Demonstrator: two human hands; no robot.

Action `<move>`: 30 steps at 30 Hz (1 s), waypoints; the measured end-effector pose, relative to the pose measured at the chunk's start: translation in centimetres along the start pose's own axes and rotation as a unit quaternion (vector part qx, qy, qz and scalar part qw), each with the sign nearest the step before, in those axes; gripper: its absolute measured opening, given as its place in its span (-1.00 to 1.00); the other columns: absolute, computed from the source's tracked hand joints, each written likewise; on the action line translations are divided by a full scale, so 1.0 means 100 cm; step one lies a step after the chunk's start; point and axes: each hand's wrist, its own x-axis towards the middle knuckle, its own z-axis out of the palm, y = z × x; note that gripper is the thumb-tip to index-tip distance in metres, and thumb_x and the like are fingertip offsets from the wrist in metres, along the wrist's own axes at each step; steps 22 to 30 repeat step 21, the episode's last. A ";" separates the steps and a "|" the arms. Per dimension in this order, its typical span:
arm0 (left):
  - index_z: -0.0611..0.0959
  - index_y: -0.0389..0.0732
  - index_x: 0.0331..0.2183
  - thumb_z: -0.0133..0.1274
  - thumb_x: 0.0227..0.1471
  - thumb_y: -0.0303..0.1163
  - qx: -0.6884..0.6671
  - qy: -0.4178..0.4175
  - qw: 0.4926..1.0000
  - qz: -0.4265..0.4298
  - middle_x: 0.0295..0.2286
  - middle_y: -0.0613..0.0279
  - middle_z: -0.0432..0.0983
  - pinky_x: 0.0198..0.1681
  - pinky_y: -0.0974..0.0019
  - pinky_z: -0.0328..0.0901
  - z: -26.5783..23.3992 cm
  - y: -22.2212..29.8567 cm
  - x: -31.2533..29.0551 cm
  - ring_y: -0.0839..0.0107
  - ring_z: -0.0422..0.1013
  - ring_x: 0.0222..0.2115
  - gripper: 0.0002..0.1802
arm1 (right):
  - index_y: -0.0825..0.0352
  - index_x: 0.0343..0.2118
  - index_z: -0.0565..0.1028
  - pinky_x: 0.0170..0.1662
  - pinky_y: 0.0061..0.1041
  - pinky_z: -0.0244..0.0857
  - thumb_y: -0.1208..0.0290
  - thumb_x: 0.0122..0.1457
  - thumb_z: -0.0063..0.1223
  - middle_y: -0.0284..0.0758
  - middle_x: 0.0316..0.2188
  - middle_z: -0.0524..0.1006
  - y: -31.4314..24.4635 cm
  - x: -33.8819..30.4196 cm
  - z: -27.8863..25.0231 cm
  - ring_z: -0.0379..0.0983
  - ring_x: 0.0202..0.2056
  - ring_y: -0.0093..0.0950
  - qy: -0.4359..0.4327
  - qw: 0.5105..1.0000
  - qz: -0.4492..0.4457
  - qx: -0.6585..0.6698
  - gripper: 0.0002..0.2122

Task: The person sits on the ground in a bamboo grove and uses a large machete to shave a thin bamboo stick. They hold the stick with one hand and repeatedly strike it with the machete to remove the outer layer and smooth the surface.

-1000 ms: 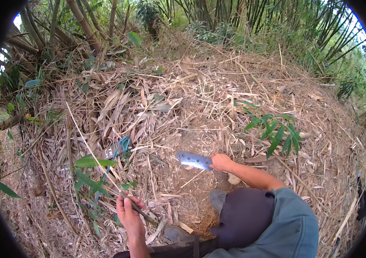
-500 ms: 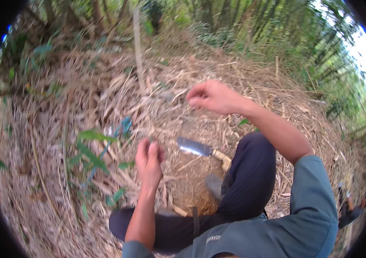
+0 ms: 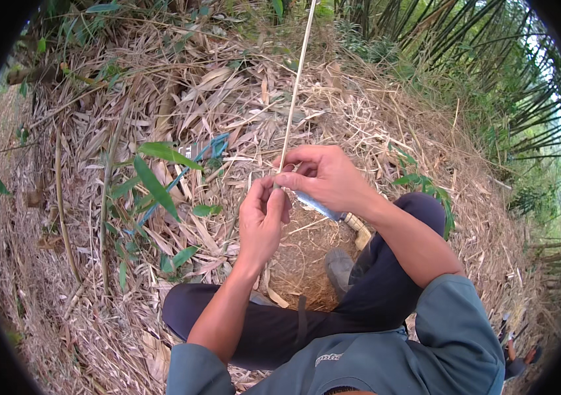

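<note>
A long, thin, pale strip (image 3: 297,85), like split bamboo, rises from between my hands toward the top of the view. My left hand (image 3: 264,214) pinches its lower end between thumb and fingers. Just above and to the right, my right hand (image 3: 323,174) closes thumb and fingers on the same strip, almost touching the left. Behind the right hand lies a broad-bladed knife (image 3: 320,207) on bare soil, its pale jointed handle (image 3: 358,227) pointing at my right knee. Part of the blade is hidden by that hand.
Dry leaves (image 3: 214,85) and stalks cover the ground. Left of my hands are a blue cord (image 3: 218,143) and green-leaved shoots (image 3: 155,184). My bent legs (image 3: 254,329) and a grey boot (image 3: 340,270) are close below. Bamboo (image 3: 511,72) stands behind; another person (image 3: 521,355) is far right.
My hands were apart and blurred; they have come together on the strip. The right hand moved down, the left up and to the right. The strip now stands clear and upright between them.
</note>
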 end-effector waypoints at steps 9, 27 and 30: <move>0.54 -0.28 -0.12 -0.10 0.35 -0.34 0.004 -0.055 0.998 -0.017 -0.60 0.40 0.35 -0.62 0.56 0.06 -0.016 0.013 -0.006 0.69 0.17 -0.66 -0.78 | 0.40 -0.45 0.61 -0.39 -0.55 0.33 0.35 0.16 0.30 -0.38 -0.55 0.59 -0.010 0.009 -0.016 0.49 -0.47 -0.63 -0.104 0.994 -0.014 -0.037 -0.80; 0.52 -0.35 -0.02 -0.03 0.28 -0.41 0.328 0.019 0.925 0.190 -0.57 0.31 0.43 -0.55 0.47 0.21 -0.021 0.007 -0.002 0.57 0.32 -0.59 -0.70 | 0.43 -0.37 0.60 -0.33 -0.25 0.37 0.21 0.16 0.28 -0.14 -0.54 0.58 0.008 0.006 -0.015 0.54 -0.46 -0.31 -0.092 0.986 -0.141 0.008 -0.70; 0.52 -0.35 -0.02 -0.03 0.28 -0.41 0.328 0.019 0.925 0.190 -0.57 0.31 0.43 -0.55 0.47 0.21 -0.021 0.007 -0.002 0.57 0.32 -0.59 -0.70 | 0.43 -0.37 0.60 -0.33 -0.25 0.37 0.21 0.16 0.28 -0.14 -0.54 0.58 0.008 0.006 -0.015 0.54 -0.46 -0.31 -0.092 0.986 -0.141 0.008 -0.70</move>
